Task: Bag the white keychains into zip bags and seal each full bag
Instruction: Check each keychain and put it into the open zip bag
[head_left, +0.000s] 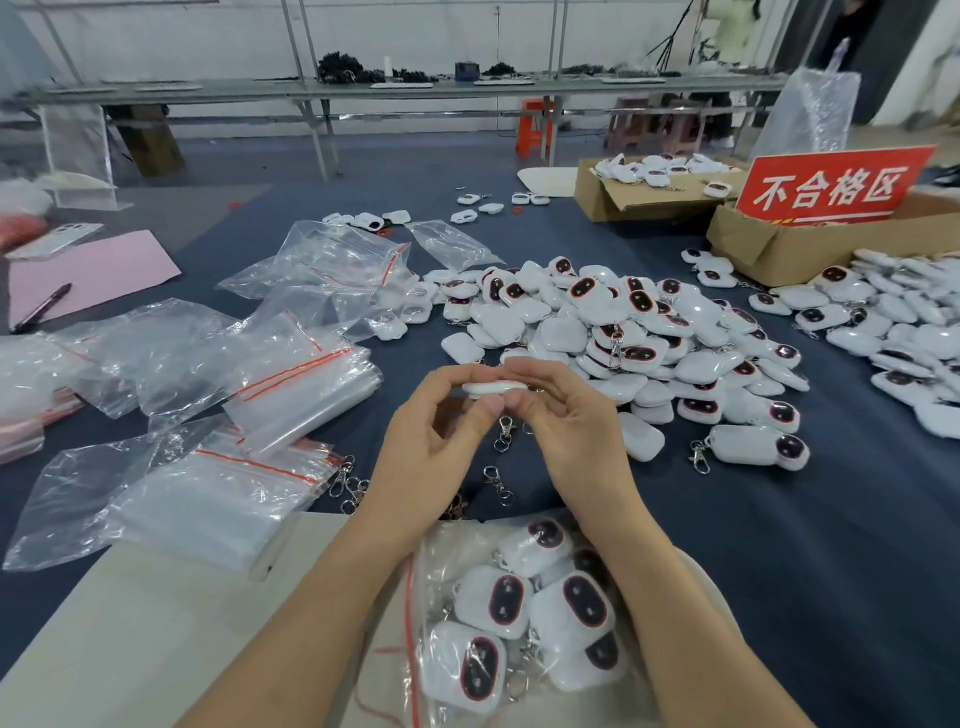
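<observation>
This is a factory packing workshop: heaps of identical white keychains (623, 332), stacked zip bags (291, 384), cartons (779, 249) and a red "不合格区" sign (831, 184) cover the long bench (779, 545).

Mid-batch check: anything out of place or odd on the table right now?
Yes: loose metal clasps lie on the cloth near the left hand, some beside the zip bags, with no white body visibly attached, unlike the piled keychains. Nothing else stands out.

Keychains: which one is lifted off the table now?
The keychain pinched between the left hand and the right hand; the rest lie on the table, in boxes or bagged.
</observation>
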